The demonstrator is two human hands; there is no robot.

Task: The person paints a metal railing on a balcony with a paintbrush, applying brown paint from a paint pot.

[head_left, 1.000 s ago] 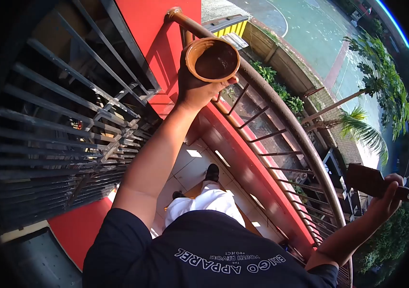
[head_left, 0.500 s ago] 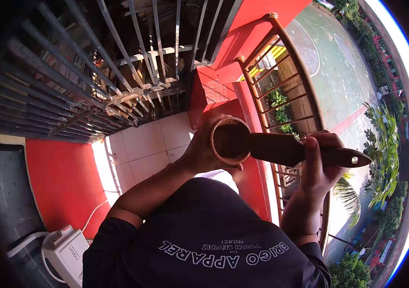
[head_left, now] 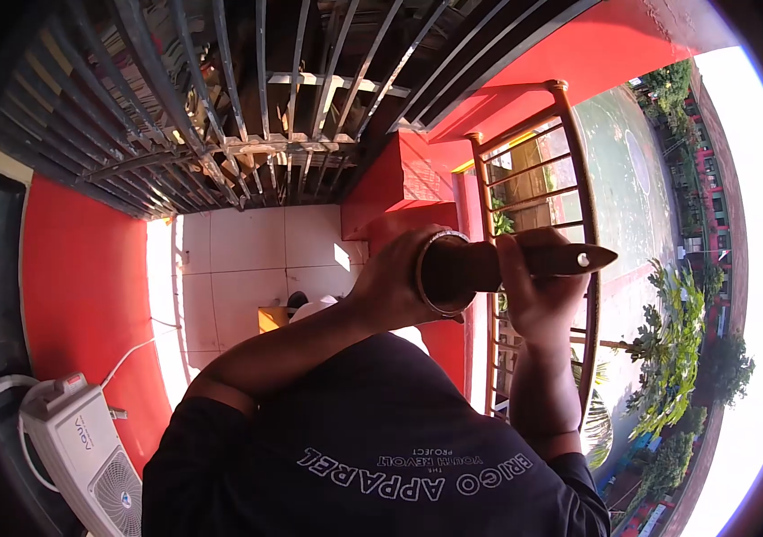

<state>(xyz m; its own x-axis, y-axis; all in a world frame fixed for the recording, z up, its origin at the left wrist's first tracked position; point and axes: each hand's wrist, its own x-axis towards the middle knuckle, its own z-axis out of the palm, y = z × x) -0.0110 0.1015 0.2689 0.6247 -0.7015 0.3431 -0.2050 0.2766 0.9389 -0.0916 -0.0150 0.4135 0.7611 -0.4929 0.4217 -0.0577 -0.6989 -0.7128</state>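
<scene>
Left hand (head_left: 392, 279) around brown pot (head_left: 439, 294), right hand (head_left: 538, 300) gripping flat tool (head_left: 571, 259) at pot's mouth, railing (head_left: 582, 170) nearby

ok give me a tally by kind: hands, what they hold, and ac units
Hands: 2 (left hand, right hand)
Pot: 1
Flat-ended tool: 1
AC unit: 1
Total: 5
</scene>
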